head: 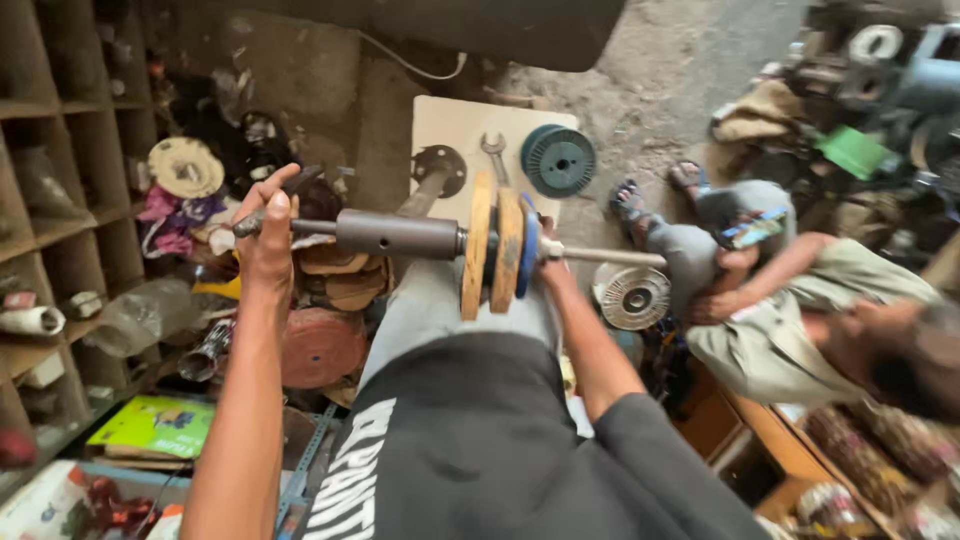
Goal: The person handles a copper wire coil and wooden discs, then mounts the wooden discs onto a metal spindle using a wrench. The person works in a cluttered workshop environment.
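Above the person's lap, a long metal shaft (400, 233) was held level between both hands, running from left to right across the view. The left hand (268, 222) was closed in a fist around the thin left end of the shaft, thumb up and fingers wrapped fully round it. The right hand (548, 268) sat at the other side, mostly hidden behind 3 discs (497, 252) threaded on the shaft: 2 tan wooden ones and 1 blue one pressed close together; how far that hand was open could not be told, though it seemed to bear against the blue disc or the thin rod (610, 257) sticking out to the right. Judging by the grip, the step in hand was steadying the shaft while the discs were seated against the thick grey sleeve (398, 234); any next move would call for keeping the shaft level so the discs did not slide off the free right end. Beyond the shaft lay a pale board (455, 120) carrying a spanner (494, 152), a green spool (558, 160) and a flanged fitting (438, 170). Another person (800, 300) crouched on the floor to the right, well apart from the shaft.
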